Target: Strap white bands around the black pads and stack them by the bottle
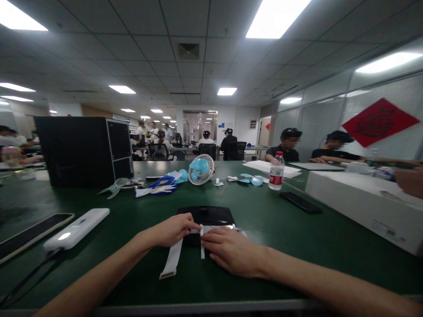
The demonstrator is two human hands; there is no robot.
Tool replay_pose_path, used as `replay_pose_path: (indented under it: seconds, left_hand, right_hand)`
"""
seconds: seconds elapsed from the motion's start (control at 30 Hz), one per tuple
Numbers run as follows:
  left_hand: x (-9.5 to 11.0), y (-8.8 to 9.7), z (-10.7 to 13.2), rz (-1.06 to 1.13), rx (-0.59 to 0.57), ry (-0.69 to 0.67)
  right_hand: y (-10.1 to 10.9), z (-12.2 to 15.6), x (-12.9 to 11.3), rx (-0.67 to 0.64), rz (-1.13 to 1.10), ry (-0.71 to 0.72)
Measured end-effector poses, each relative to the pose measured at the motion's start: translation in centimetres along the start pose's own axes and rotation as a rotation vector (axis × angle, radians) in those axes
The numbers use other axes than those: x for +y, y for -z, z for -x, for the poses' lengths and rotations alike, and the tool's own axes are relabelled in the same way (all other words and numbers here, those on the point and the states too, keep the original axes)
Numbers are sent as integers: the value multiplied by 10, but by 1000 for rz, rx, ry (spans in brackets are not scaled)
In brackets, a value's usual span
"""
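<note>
A dark flat panel [206,214] lies on the green table in front of me. A flat white ribbon cable [172,259] with a connector at its end runs from its near side toward me. A narrow white strip [202,252] crosses the panel's near edge between my hands. My left hand [175,230] is closed, its fingertips pinching at the strip's upper end. My right hand [231,251] lies palm down with fingers stretched out, over the panel's right part and touching the strip. Shiny clear film [231,226] shows beyond its fingers, and what lies beneath the palm is hidden.
At left are a white power bank [77,229] with a cable, a phone [33,235] and a black computer case [76,152]. Gloves [158,187], a small fan [201,169], a water bottle [276,171] and another phone [300,202] lie beyond. A white box [360,207] stands right, near co-workers.
</note>
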State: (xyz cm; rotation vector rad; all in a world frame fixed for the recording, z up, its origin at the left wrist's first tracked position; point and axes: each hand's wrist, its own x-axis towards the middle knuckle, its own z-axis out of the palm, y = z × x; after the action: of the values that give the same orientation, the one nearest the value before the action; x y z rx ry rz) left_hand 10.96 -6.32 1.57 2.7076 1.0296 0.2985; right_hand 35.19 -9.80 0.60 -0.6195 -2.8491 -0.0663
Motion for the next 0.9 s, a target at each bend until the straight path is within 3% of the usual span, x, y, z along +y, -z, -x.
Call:
replay_pose_path:
  seconds: [0.3, 0.5, 0.6, 0.9]
  left_hand:
    - [0, 0, -1, -4, 2, -3]
    - [-1, 0, 0, 2, -6, -4]
    - [-1, 1, 0, 8, -18, 1]
    - [-10, 4, 2, 52, -8, 51]
  right_hand:
    - [9, 1, -6, -34, 31, 73]
    - [11, -8, 3, -18, -125, -117]
    - [14, -9, 9, -61, -180, -123]
    - [19, 24, 35, -62, -247, -178]
